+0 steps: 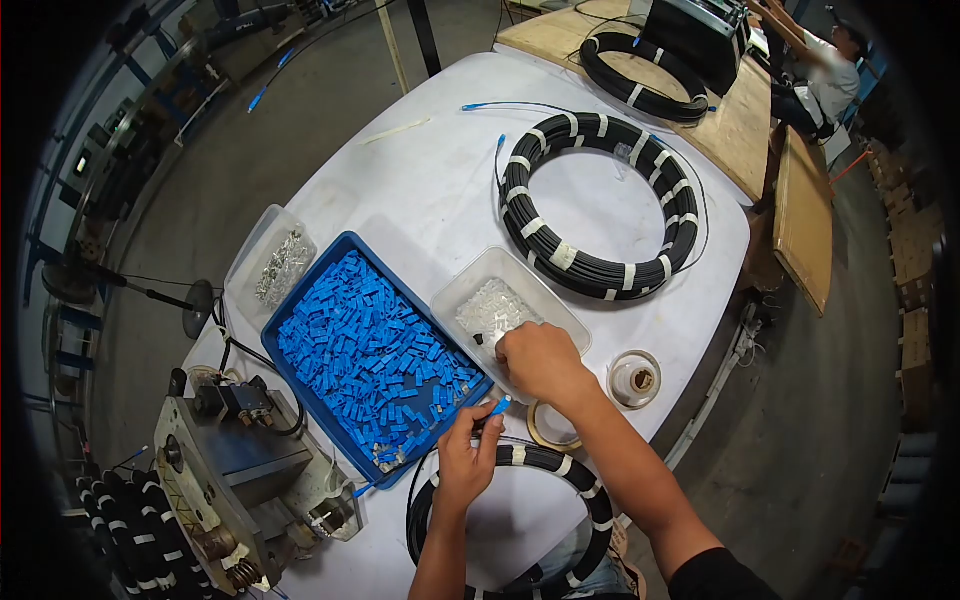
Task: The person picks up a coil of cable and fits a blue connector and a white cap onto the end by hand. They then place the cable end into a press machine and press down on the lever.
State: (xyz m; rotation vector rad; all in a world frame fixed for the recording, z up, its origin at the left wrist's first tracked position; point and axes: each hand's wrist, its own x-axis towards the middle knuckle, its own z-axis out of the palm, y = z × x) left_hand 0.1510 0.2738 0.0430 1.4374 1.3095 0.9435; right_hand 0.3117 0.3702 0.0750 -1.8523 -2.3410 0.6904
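Observation:
My left hand (468,455) is closed on a blue cable connector (501,406) at the end of a black cable, near the front corner of the blue tray. The coil of black cable (600,508), banded with white tape, lies below my hands at the table's near edge. My right hand (540,360) is over the near end of a translucent plastic box (467,272) of small clear-white pieces (495,306). Its fingers are curled down and closed; whatever is in them is hidden. A blue tray (340,250) full of small blue connector parts (360,330) stands left of that box.
A larger taped cable coil (565,257) lies farther back on the white table (420,90). Tape rolls (634,379) sit right of my right wrist. A metal bench machine (250,470) occupies the left. Behind the tray stands a box of metal parts (283,268). Another person (830,75) sits far right.

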